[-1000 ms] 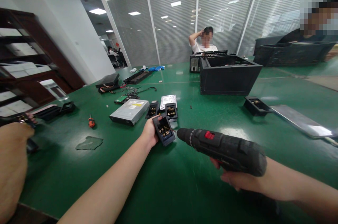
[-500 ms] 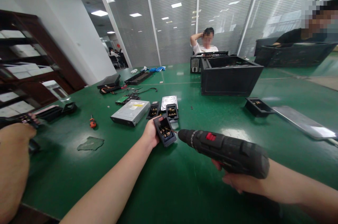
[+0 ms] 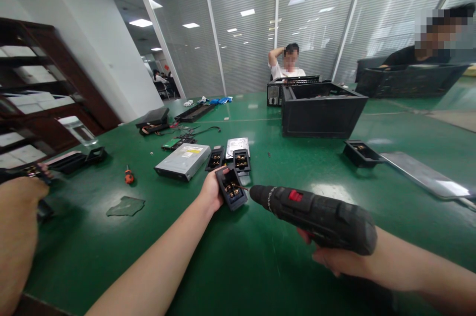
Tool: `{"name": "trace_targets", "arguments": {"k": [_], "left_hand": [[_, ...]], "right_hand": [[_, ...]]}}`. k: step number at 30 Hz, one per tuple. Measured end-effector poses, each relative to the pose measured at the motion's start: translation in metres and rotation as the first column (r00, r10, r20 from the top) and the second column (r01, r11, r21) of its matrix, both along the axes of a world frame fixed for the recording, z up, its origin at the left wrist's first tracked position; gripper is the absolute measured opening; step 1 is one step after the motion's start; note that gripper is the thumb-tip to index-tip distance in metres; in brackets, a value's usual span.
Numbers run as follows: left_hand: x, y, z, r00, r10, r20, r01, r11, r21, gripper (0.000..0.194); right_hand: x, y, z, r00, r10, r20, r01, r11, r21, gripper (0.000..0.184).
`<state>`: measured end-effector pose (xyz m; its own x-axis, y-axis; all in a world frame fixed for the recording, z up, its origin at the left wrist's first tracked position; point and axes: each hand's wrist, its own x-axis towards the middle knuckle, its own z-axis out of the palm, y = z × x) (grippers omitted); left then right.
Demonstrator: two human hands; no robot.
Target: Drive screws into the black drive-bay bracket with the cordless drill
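Observation:
My left hand (image 3: 214, 191) grips a small black box (image 3: 240, 203) by its left side, tilted so its open face with brass-coloured contacts shows. In my right hand (image 3: 330, 259) is a black cordless drill (image 3: 316, 214) with a red switch on top. Its thin bit points left into the open face of the box; whether the tip touches a screw I cannot make out. Just beyond the box lie two similar black boxes (image 3: 215, 158) (image 3: 241, 159), a silver hard drive (image 3: 237, 145) and a grey optical drive (image 3: 183, 161).
A co-worker's arm (image 3: 18, 226) reaches in at the left edge. An orange screwdriver (image 3: 128, 176) and a glass-like shard (image 3: 125, 206) lie left. Black computer cases (image 3: 320, 115) stand at the back, two people behind. Another black box (image 3: 361, 154) and a flat metal panel (image 3: 424, 173) lie right.
The view has shifted very slightly. My hands keep the box and the drill in nearly the same pose, the bit still pointing into the box.

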<state>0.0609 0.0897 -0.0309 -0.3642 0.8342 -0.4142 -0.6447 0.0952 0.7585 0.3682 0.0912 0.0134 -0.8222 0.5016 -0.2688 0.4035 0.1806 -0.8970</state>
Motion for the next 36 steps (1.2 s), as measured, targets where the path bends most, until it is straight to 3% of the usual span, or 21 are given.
{"name": "trace_targets", "arguments": {"k": [36], "left_hand": [[0.0042, -0.0005, 0.0045, 1.0, 0.0, -0.011, 0.0, 1.0, -0.013, 0.016]], "right_hand": [[-0.0012, 0.0005, 0.0028, 1.0, -0.005, 0.031, 0.006, 0.999, -0.031, 0.026]]}}
